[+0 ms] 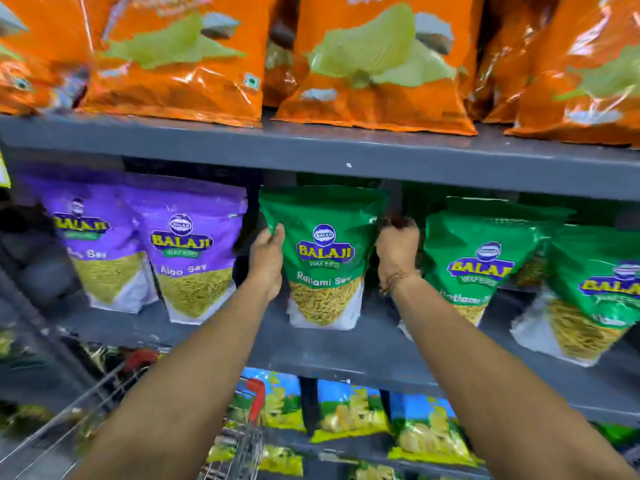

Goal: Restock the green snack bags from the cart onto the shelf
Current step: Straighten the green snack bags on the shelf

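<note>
A green snack bag (323,251) stands upright on the middle grey shelf (346,344), between the purple bags and the other green bags. My left hand (267,258) grips its left edge. My right hand (396,247) holds its right edge, fingers curled behind the bag. Two more green bags (478,258) (595,289) stand to the right on the same shelf. The wire cart (242,441) with red handle parts sits low in view, beneath my left arm; its contents are blurred.
Purple snack bags (187,251) stand left of the held bag. Orange chip bags (374,64) fill the shelf above. Blue-and-yellow bags (349,410) line the shelf below. The upper shelf's edge (311,150) hangs just over the green bags' tops.
</note>
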A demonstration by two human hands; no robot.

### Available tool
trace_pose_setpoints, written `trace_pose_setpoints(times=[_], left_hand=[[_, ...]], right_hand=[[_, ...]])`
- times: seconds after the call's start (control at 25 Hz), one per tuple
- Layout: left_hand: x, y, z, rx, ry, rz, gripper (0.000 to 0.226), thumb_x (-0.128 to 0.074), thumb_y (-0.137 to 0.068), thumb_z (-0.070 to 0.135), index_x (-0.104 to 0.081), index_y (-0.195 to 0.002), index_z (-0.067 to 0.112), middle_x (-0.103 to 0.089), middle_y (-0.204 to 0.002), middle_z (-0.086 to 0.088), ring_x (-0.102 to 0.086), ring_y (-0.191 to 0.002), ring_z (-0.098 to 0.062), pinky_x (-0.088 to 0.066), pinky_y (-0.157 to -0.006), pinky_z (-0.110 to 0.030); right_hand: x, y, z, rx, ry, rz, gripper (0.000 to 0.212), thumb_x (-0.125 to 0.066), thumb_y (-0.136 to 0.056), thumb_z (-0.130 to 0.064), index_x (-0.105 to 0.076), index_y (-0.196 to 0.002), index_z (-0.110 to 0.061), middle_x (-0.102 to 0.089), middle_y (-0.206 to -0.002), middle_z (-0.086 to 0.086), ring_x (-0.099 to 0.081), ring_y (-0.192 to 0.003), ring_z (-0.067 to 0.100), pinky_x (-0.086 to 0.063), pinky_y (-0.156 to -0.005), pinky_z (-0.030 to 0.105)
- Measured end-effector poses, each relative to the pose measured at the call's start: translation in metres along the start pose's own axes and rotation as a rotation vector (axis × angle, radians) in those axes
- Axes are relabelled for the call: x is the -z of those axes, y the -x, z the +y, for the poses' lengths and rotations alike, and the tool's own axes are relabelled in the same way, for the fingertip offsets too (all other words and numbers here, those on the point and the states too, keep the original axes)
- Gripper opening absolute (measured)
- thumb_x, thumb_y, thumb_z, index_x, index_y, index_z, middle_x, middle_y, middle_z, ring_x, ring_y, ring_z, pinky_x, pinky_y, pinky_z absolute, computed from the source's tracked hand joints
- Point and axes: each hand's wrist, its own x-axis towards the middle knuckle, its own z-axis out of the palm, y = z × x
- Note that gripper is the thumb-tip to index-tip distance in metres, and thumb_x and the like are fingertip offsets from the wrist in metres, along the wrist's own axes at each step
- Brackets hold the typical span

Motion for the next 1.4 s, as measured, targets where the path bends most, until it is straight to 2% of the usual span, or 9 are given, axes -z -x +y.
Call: trace_pose_setpoints(times=[0.32, 0.44, 0.6, 0.76, 0.92, 1.04, 1.12, 1.24, 1.4], left_hand=[[0.014, -0.005, -0.01, -0.075, 0.001, -0.13, 0.018, -0.049, -0.092, 0.022, -0.064, -0.082, 0.023, -0.073, -0.077, 0.02, -0.062, -0.081, 0.002, -0.048, -0.075, -0.013], [0.035, 0.015, -0.04, 0.054, -0.2, -0.348, 0.018, -0.056, -0.087, 0.023, -0.054, -0.104, 0.029, -0.065, -0.107, 0.01, -0.06, -0.103, -0.008, -0.048, -0.086, -0.021], [0.043, 0.034, -0.066, 0.152, -0.397, -0.391, 0.022, -0.069, -0.076, 0.028, -0.056, -0.093, 0.035, -0.065, -0.099, 0.012, -0.061, -0.103, -0.016, -0.049, -0.087, -0.03], [0.039, 0.034, -0.069, 0.106, -0.355, -0.346, 0.028, -0.067, -0.078, 0.034, -0.055, -0.102, 0.027, -0.065, -0.101, 0.004, -0.061, -0.1, -0.016, -0.047, -0.08, -0.025], [0.036, 0.09, -0.095, -0.189, -0.624, 0.1, 0.041, -0.047, -0.069, 0.063, -0.035, -0.062, 0.024, -0.042, -0.058, 0.003, -0.041, -0.054, -0.012, -0.031, -0.055, -0.034], [-0.007, 0.137, -0.114, -0.177, -0.662, -0.226, 0.041, -0.034, -0.079, 0.059, -0.034, -0.056, 0.025, -0.042, -0.046, 0.004, -0.036, -0.049, -0.012, -0.034, -0.058, -0.037], [-0.068, 0.151, -0.102, -0.181, -0.544, -0.439, 0.029, -0.039, -0.089, 0.046, -0.055, -0.074, 0.026, -0.053, -0.064, 0.017, -0.046, -0.059, 0.002, -0.04, -0.067, -0.03], [-0.156, 0.131, -0.067, -0.111, -0.259, -0.327, 0.036, -0.041, -0.095, 0.023, -0.047, -0.126, 0.007, -0.05, -0.114, 0.01, -0.049, -0.103, 0.002, -0.036, -0.086, -0.014], [-0.183, 0.087, -0.04, -0.156, -0.172, -0.093, 0.027, -0.046, -0.086, 0.036, -0.06, -0.089, 0.013, -0.062, -0.079, 0.003, -0.054, -0.076, -0.011, -0.041, -0.076, -0.028]], right_hand=[[0.0, 0.012, 0.01, 0.071, -0.109, 0.026, 0.013, -0.037, -0.096, -0.017, -0.049, -0.092, -0.015, -0.054, -0.08, -0.005, -0.048, -0.075, 0.007, -0.037, -0.075, 0.023], [0.012, 0.039, 0.072, -0.096, -0.085, -0.17, 0.064, -0.032, -0.086, -0.06, -0.04, -0.132, -0.017, -0.047, -0.139, 0.001, -0.043, -0.127, 0.013, -0.032, -0.111, 0.034], [0.009, 0.067, 0.12, -0.276, 0.071, -0.322, 0.098, -0.025, -0.059, -0.09, -0.032, -0.138, -0.031, -0.034, -0.15, 0.0, -0.033, -0.137, 0.019, -0.028, -0.116, 0.05], [0.019, 0.077, 0.104, -0.232, 0.127, -0.259, 0.061, -0.029, -0.088, -0.061, -0.049, -0.126, -0.017, -0.05, -0.132, -0.001, -0.045, -0.12, 0.014, -0.033, -0.105, 0.033], [0.085, 0.083, 0.088, -0.242, 0.238, 0.271, 0.037, -0.034, -0.096, -0.026, -0.06, -0.087, 0.0, -0.062, -0.098, 0.025, -0.055, -0.097, 0.037, -0.035, -0.078, 0.035], [0.136, 0.055, 0.067, -0.258, 0.154, 0.498, 0.036, -0.033, -0.096, -0.025, -0.052, -0.095, 0.006, -0.058, -0.096, 0.025, -0.051, -0.09, 0.035, -0.039, -0.082, 0.042], [0.159, 0.019, 0.044, -0.112, 0.033, 0.47, 0.041, -0.034, -0.097, -0.029, -0.046, -0.104, 0.01, -0.05, -0.091, 0.024, -0.045, -0.084, 0.024, -0.04, -0.084, 0.049], [0.179, -0.044, 0.02, -0.016, 0.035, 0.267, 0.035, -0.04, -0.093, -0.03, -0.049, -0.115, -0.004, -0.055, -0.105, 0.016, -0.05, -0.096, 0.025, -0.044, -0.088, 0.041], [0.191, -0.081, -0.02, 0.057, 0.052, 0.084, 0.024, -0.044, -0.09, -0.002, -0.048, -0.07, -0.015, -0.046, -0.066, 0.0, -0.039, -0.063, 0.011, -0.034, -0.058, 0.021]])
